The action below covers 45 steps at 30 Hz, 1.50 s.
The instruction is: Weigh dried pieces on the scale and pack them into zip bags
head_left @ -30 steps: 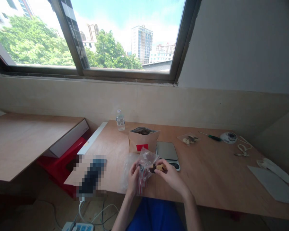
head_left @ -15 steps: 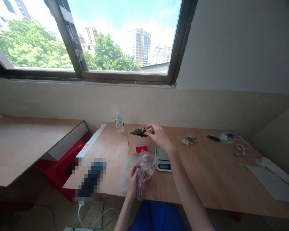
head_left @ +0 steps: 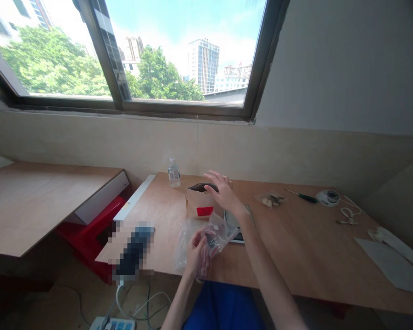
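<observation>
Near the table's front edge, my left hand (head_left: 195, 251) is closed on a clear zip bag (head_left: 222, 231) with a red-striped seal. Something small and dark shows inside that bag, too unclear to name. More clear plastic (head_left: 184, 238) lies under it on the table. My right hand (head_left: 222, 190) is over the top of an open brown paper bag (head_left: 194, 204), its fingers spread and nothing visible in them. A red label (head_left: 204, 211) marks the paper bag's front. Partly covered by my right arm and the plastic, a kitchen scale (head_left: 230, 215) lies right of the paper bag.
Behind the paper bag stands a water bottle (head_left: 174, 173). To the right lie a small bag of pieces (head_left: 271, 200), a screwdriver (head_left: 306, 197), a white dome camera (head_left: 328, 197) and a grey sheet (head_left: 392, 266). A blurred dark object (head_left: 134, 252) lies at the left edge.
My right hand has let go of the brown piece it held at the paper bag's mouth, and its fingers have opened. The zip bag in my left hand has shifted slightly right.
</observation>
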Each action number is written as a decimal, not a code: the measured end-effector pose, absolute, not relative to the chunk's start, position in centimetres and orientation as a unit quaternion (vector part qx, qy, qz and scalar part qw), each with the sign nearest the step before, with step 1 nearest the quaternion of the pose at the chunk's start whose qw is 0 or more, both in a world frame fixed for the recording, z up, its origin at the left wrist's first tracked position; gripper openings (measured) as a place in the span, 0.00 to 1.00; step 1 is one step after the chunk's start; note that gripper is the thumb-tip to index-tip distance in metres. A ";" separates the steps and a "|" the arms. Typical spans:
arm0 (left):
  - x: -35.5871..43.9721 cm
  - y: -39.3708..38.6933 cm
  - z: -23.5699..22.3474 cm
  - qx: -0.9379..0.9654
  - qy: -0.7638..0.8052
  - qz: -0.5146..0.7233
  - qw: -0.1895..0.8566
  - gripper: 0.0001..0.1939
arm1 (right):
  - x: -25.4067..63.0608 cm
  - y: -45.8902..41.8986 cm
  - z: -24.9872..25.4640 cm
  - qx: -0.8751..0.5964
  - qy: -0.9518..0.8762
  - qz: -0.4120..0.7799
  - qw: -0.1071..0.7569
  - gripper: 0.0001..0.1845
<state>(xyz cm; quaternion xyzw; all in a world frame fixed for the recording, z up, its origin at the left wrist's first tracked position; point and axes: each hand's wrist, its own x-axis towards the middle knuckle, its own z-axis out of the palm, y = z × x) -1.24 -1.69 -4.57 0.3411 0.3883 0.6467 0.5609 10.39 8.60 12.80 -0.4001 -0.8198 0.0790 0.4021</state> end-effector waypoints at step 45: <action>-2.7 -2.6 0.2 0.323 0.509 0.708 0.368 0.15 | 17.8 -2.3 9.5 -0.504 -0.643 0.383 0.432 0.05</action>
